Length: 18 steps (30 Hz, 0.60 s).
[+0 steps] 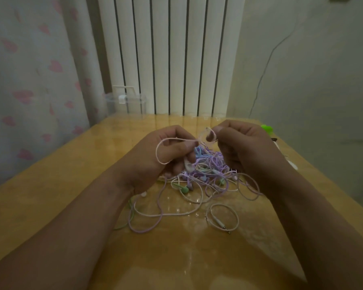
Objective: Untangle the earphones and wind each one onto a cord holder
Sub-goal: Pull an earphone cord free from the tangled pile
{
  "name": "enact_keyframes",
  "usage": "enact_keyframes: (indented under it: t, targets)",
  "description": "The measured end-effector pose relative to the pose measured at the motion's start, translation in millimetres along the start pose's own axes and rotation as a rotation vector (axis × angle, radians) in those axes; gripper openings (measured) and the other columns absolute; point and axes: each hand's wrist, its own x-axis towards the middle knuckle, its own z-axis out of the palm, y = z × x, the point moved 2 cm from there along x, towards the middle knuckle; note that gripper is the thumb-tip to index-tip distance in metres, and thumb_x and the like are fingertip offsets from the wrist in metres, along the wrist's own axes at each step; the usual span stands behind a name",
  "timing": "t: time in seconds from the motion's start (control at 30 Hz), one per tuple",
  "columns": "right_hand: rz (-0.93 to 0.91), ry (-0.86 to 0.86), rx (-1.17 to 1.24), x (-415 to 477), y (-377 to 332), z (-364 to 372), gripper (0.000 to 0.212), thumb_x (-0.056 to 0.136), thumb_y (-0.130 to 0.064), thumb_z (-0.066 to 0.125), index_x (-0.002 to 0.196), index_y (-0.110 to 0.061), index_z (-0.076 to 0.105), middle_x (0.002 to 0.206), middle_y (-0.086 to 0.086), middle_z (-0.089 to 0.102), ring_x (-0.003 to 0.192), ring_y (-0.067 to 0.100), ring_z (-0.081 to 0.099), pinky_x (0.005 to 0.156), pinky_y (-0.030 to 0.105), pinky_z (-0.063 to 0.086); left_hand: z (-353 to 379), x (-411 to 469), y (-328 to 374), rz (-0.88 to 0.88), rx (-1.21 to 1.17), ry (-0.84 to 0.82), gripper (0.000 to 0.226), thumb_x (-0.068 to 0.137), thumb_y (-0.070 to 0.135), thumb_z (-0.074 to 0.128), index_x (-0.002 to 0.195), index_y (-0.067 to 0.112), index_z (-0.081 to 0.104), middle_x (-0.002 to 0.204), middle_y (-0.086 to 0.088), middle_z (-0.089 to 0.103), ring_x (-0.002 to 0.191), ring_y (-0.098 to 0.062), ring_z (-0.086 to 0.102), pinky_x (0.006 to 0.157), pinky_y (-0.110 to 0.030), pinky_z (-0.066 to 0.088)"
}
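A tangle of earphones (208, 174) in purple, white, green and blue cords lies on the wooden table (50, 195). My left hand (166, 155) is raised over the pile, shut on a pale pink earphone cord (158, 149) that loops round its fingers. My right hand (239, 143) pinches a small loop of the same pale cord (208, 135) between thumb and forefinger, close to the left hand. A white cord with a jack plug (222, 218) lies loose in front of the pile. No cord holder is clearly visible.
A clear plastic box (126, 103) stands at the table's back left, near a white radiator (168, 55). A bright green object (266, 128) and a pale object (291, 164) lie by the right edge, behind my right hand. A curtain hangs at the left.
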Motion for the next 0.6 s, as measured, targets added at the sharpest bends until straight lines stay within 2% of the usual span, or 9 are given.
enact_keyframes:
  t: [0.1,0.2,0.3,0.37,0.4,0.47,0.53,0.6]
  targets:
    - [0.003,-0.010,-0.010,-1,2,6,0.021,0.102,-0.017,0.061,0.088,-0.008,0.073,0.052,-0.004,0.038,0.046,0.011,0.027,0.043,0.022,0.027,6,0,-3,0.011,0.037,0.002,0.014,0.098,0.019,0.065,0.104,0.007,0.068,0.096,-0.013,0.073,0.062,-0.021,0.059,0.055,-0.028,0.047]
    - [0.012,-0.012,-0.006,-1,2,7,0.022,0.102,-0.019,0.062,0.087,-0.010,0.074,0.052,-0.003,0.038,0.046,0.012,0.027,0.044,0.022,0.026,6,-1,-3,0.008,0.082,0.015,0.019,0.104,0.009,0.054,0.116,0.007,0.068,0.109,-0.015,0.074,0.066,-0.026,0.061,0.058,-0.033,0.050]
    - [0.018,-0.026,0.042,-1,1,7,0.023,0.103,-0.019,0.061,0.088,-0.008,0.074,0.051,-0.002,0.036,0.044,0.012,0.025,0.044,0.020,0.026,1,-1,0,-0.014,-0.039,-0.038,0.030,0.106,0.011,0.040,0.119,0.002,0.066,0.115,-0.018,0.074,0.055,-0.027,0.060,0.051,-0.031,0.047]
    - [0.019,-0.038,0.075,-1,-1,6,0.024,0.103,-0.018,0.060,0.087,-0.007,0.073,0.051,-0.002,0.035,0.043,0.012,0.025,0.044,0.019,0.026,-4,0,2,-0.033,-0.124,-0.034,0.040,0.106,0.028,0.040,0.118,-0.001,0.064,0.117,-0.023,0.073,0.043,-0.023,0.051,0.043,-0.029,0.033]
    - [0.015,-0.045,0.070,-2,-3,6,0.023,0.103,-0.018,0.060,0.087,-0.006,0.073,0.050,-0.001,0.034,0.043,0.012,0.024,0.044,0.018,0.025,-8,1,4,-0.025,-0.144,0.024,0.048,0.106,0.038,0.039,0.116,-0.001,0.066,0.114,-0.024,0.073,0.039,-0.020,0.046,0.042,-0.030,0.026]
    - [0.000,-0.064,0.029,-4,-8,6,0.023,0.102,-0.017,0.062,0.085,-0.006,0.073,0.050,-0.001,0.034,0.043,0.013,0.024,0.044,0.019,0.026,-21,4,8,0.067,-0.114,0.297,0.050,0.108,0.043,0.042,0.102,0.005,0.073,0.099,-0.018,0.075,0.040,-0.015,0.036,0.045,-0.030,0.019]
    - [-0.011,-0.089,-0.013,-7,-12,7,0.023,0.100,-0.018,0.063,0.083,-0.006,0.073,0.050,-0.001,0.034,0.043,0.013,0.025,0.043,0.019,0.026,-39,1,13,0.181,-0.121,0.607,0.034,0.108,0.032,0.049,0.092,0.012,0.071,0.083,-0.008,0.071,0.042,-0.013,0.033,0.047,-0.029,0.017]
    - [-0.003,-0.118,-0.038,-9,-14,8,0.023,0.100,-0.018,0.064,0.081,-0.007,0.073,0.050,0.000,0.035,0.043,0.013,0.025,0.043,0.020,0.025,-52,-2,17,0.237,-0.216,0.716,0.020,0.106,0.025,0.052,0.100,0.014,0.067,0.085,-0.004,0.071,0.046,-0.013,0.040,0.047,-0.028,0.023]
